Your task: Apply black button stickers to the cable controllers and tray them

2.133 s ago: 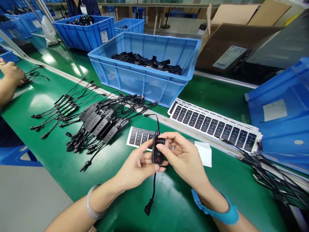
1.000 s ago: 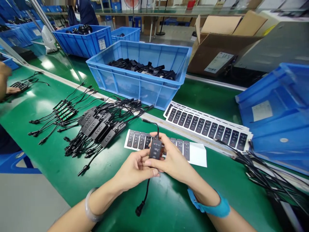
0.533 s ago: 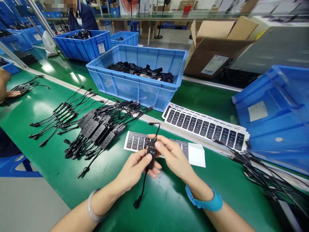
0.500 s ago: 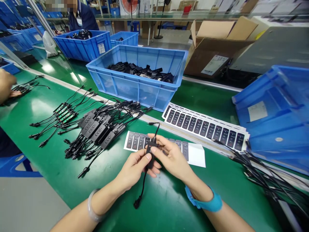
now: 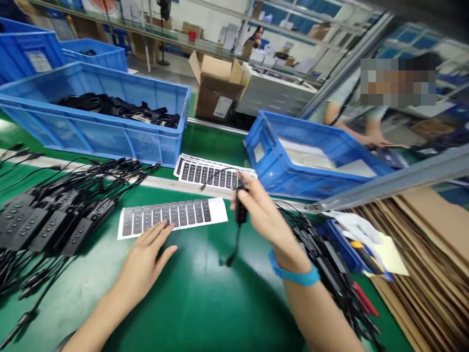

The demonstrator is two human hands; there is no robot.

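Note:
My right hand is closed on a small black controller whose cable dangles to a plug just above the green belt. It hovers near a heap of finished cabled controllers on the right. My left hand is open, fingers stretched flat, fingertips touching the lower edge of a sticker sheet with a row of dark labels. A stack of label sheets lies behind it.
A pile of black controllers with cables lies at left. A blue bin of black parts stands behind, another blue bin at right. Cardboard sheets lie far right. A person works beyond the bin.
My view has swung right. My left hand let go of the controller and dropped to the sticker sheet. My right hand carried the controller to the right, toward the cable heap.

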